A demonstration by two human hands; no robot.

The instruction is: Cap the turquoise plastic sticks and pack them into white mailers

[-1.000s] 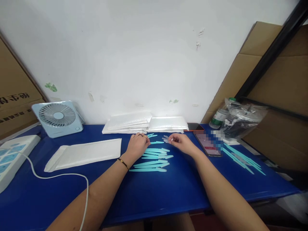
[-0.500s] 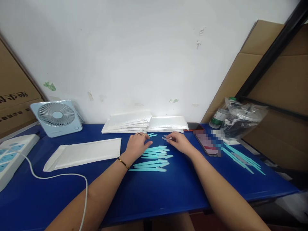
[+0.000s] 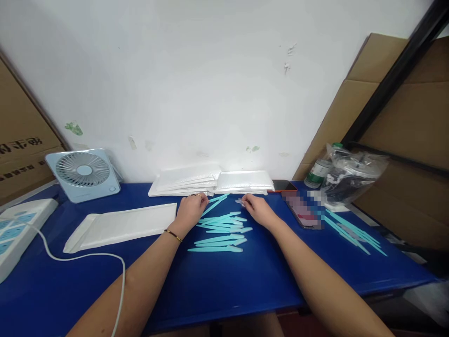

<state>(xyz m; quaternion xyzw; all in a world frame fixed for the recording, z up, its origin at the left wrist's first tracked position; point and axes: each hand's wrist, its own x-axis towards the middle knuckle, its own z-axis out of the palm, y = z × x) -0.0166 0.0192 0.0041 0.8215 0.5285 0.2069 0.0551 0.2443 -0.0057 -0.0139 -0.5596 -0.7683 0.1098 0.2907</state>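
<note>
My left hand (image 3: 191, 208) has its fingers pinched at the end of a turquoise eyebrow razor (image 3: 214, 200), just behind the row. A second razor slants across beneath that one. To the right, my right hand (image 3: 257, 208) is closed on small clear plastic caps (image 3: 240, 201), whose ends poke out past the fingertips; how many is hard to tell. Between and in front of my hands, several turquoise eyebrow razors (image 3: 217, 242) lie roughly side by side on the blue table (image 3: 238, 278), their tips to the right.
White padded envelopes (image 3: 185, 180) are stacked by the wall, and a single envelope (image 3: 129, 224) lies left. A fan (image 3: 84, 173), power strip (image 3: 24, 229) and white cable stand further left. At right are a phone (image 3: 303, 213), more razors (image 3: 354, 231), a bottle (image 3: 317, 173) and a plastic bag (image 3: 354, 173).
My left hand has drawn a little to the left and its fingers have closed, uncovering more of the razors beside it. My right hand has shifted slightly left, still holding the clear caps.
</note>
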